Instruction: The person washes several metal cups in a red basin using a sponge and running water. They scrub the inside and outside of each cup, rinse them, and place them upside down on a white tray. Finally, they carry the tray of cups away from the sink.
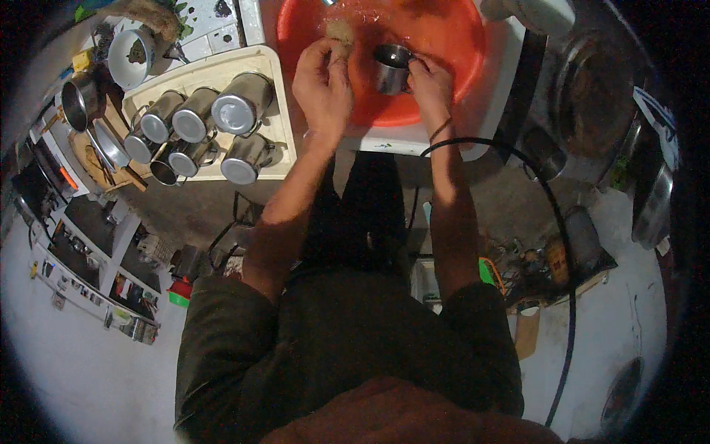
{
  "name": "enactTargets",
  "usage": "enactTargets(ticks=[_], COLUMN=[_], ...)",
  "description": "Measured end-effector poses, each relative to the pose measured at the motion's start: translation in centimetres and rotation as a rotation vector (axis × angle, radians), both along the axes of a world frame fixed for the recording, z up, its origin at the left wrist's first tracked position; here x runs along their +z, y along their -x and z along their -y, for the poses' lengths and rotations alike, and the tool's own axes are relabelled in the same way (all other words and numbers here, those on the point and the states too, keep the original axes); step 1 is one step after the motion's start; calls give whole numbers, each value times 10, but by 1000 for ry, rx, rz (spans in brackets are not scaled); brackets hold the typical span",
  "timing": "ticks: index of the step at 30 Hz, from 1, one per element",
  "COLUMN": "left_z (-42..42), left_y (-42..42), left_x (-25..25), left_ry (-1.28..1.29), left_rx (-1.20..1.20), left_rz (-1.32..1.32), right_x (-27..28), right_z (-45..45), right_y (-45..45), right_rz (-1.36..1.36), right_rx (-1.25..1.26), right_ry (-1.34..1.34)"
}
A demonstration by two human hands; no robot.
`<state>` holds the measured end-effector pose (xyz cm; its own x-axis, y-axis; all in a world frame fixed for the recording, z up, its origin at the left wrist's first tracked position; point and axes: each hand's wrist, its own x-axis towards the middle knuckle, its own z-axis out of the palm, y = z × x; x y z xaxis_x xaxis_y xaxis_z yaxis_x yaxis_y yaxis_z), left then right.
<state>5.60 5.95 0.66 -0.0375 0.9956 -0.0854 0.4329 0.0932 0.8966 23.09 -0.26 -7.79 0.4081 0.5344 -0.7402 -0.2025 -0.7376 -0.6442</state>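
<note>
My left hand is closed around a tan scrubbing pad over the left part of an orange plastic basin. To its right, my right hand grips the handle of a stainless steel mug. The mug is held over the basin with its dark mouth facing up towards me. Pad and mug are apart. Left of the basin, a cream plastic tray bears several metal mugs, most of them with their bases facing me.
A white bowl stands beyond the tray. At the left lie a saucepan and a knife on a wooden board. A black hose arches past my right arm. A large round pan is at the right.
</note>
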Motion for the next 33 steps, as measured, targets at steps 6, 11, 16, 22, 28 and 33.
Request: enactTargets(ticks=[6, 11, 16, 22, 28, 33], left_z=[3, 15, 25, 40, 60, 71], left_y=[3, 20, 29, 45, 54, 57], left_x=[16, 11, 20, 20, 12, 21], left_ry=[75, 103, 109, 270, 327, 368], left_rx=[4, 27, 6, 42, 27, 24], left_rz=[-16, -24, -49, 60, 173, 82], right_x=[31, 20, 27, 44, 44, 41], right_z=[3, 19, 30, 32, 39, 56], right_y=[0, -6, -2, 0, -5, 4], right_rz=[-535, -981, -1162, -1334, -1301, -1415], right_rx=[-364, -651, -642, -846, -977, -777], right_ry=[74, 132, 32, -14, -1, -295])
